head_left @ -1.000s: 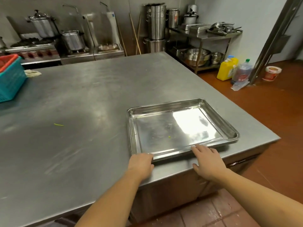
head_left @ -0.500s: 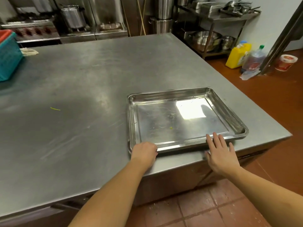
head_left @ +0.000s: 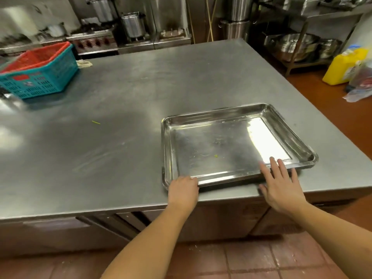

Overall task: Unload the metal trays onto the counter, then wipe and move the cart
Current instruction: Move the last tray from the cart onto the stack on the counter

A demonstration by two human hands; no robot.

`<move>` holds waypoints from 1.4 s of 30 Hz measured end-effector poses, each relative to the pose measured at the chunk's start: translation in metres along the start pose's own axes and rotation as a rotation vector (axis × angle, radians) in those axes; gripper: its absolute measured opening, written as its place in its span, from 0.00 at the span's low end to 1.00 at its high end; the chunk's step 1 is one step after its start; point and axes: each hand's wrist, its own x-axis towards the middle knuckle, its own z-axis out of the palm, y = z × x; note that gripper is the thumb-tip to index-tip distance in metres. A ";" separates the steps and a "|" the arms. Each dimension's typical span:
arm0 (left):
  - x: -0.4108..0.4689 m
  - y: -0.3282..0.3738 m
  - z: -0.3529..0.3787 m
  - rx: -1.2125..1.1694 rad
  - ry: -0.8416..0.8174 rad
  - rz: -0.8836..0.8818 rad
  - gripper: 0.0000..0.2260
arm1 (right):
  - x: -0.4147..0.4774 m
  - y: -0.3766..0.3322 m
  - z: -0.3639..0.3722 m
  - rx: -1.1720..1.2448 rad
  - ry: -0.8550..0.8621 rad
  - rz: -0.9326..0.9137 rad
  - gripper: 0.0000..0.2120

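A stack of shiny metal trays (head_left: 217, 113) lies flat on the steel counter (head_left: 141, 93), near its front right corner. A small green scrap sits in the top tray. My left hand (head_left: 182, 191) is at the stack's near left corner, fingers curled down against the rim. My right hand (head_left: 281, 184) is spread flat with straight fingers, and its fingertips reach over the near rim towards the right. No cart is in view.
A teal basket with a red one nested inside (head_left: 42, 77) stands at the counter's far left, with a cloth (head_left: 84, 63) behind it. Stove and pots (head_left: 132, 25) line the back wall. A shelf of bowls (head_left: 298, 45) and a yellow jug (head_left: 346, 67) stand at right on the tiled floor.
My right hand has let go of the near rim and spread its fingers. The trays sit slightly farther in from the counter edge. My left hand stays at the near left corner.
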 end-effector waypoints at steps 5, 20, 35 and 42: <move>-0.026 0.048 0.014 -0.048 0.002 -0.123 0.15 | 0.014 0.040 -0.006 -0.043 -0.002 -0.120 0.28; 0.018 0.031 -0.010 0.097 -0.152 -0.024 0.11 | 0.061 0.034 -0.044 -0.338 -0.114 -0.350 0.17; 0.111 -0.011 -0.013 0.152 -0.064 0.012 0.19 | 0.121 0.003 -0.028 -0.311 -0.006 -0.206 0.17; 0.109 0.008 0.012 0.037 0.039 -0.126 0.18 | 0.132 0.013 -0.021 -0.368 0.067 -0.196 0.13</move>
